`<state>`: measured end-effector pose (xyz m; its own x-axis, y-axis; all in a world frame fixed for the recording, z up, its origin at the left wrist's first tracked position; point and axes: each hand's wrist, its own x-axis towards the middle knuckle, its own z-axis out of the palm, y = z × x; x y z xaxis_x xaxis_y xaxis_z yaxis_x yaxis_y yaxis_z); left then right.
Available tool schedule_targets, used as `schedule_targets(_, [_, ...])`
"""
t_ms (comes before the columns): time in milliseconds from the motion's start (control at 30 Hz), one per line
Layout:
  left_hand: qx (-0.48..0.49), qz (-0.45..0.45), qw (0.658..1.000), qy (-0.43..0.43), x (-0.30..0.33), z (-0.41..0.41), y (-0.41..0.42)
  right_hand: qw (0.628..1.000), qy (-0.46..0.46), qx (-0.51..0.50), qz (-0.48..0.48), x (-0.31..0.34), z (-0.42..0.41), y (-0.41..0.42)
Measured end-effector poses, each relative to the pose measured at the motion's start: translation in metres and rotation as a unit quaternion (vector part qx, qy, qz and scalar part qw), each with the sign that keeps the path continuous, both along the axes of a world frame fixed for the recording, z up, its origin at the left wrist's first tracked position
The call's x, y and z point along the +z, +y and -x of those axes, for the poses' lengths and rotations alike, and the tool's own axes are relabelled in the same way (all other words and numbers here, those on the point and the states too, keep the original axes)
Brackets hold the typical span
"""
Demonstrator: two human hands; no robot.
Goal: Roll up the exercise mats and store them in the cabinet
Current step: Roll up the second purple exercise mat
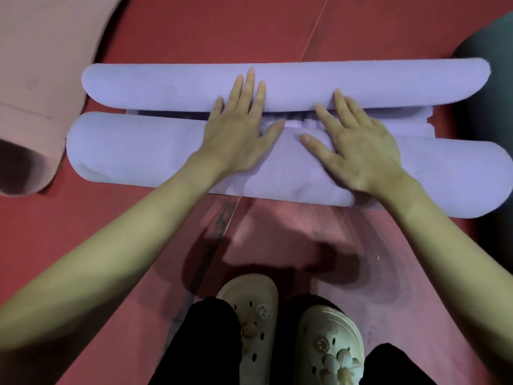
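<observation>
A red floor (pixel 83 232) fills the view from above. Across its middle lies a lilac exercise mat (pixel 155 154), rolled into a thick tube nearest the person, with a second lilac roll (pixel 166 81) just beyond it, parallel and almost touching. A pink mat (pixel 36 79) lies at the left edge. The left hand (pixel 238 134) and right hand (pixel 358 145) press flat on the near roll, fingers straight and spread, reaching onto the far roll. Below, two cream clogs (pixel 249 309) stand on the floor.

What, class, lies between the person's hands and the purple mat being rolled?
Nothing visible: the left hand and right hand both rest flat on the purple mat, straight fingers reaching toward its far fold. No cabinet shows.
</observation>
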<state>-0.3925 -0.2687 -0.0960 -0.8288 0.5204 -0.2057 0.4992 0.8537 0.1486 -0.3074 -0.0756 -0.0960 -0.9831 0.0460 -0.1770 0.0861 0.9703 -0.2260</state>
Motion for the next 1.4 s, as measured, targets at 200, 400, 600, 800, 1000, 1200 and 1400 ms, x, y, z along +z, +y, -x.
schedule_targets(200, [-0.001, 0.018, 1.000, 0.009, -0.002, -0.001, -0.001, 1.000, 0.007, 0.003, 0.008, 0.000, 0.010, 0.004])
schedule_targets(400, [0.013, 0.016, 1.000, -0.002, -0.005, 0.019, 0.007, 0.998, 0.064, 0.007, 0.001, 0.001, -0.010, -0.002])
schedule_targets(600, [0.009, 0.021, 0.999, -0.034, -0.006, 0.035, 0.012, 0.996, -0.049, 0.054, -0.046, 0.009, -0.005, 0.005])
schedule_targets(800, [-0.004, 0.015, 0.999, -0.030, 0.001, 0.022, 0.006, 0.998, -0.003, 0.059, -0.037, 0.011, 0.000, 0.008])
schedule_targets(1000, [-0.010, 0.011, 0.999, -0.031, 0.005, -0.014, -0.009, 0.997, 0.002, 0.077, -0.032, 0.010, -0.027, 0.001])
schedule_targets(1200, [-0.027, 0.018, 0.999, -0.029, 0.005, -0.057, -0.026, 0.990, -0.110, 0.092, 0.000, 0.017, -0.058, -0.004])
schedule_targets(1400, [-0.013, -0.015, 0.999, -0.031, 0.001, -0.040, -0.019, 0.983, -0.144, 0.072, 0.086, 0.024, -0.048, 0.000])
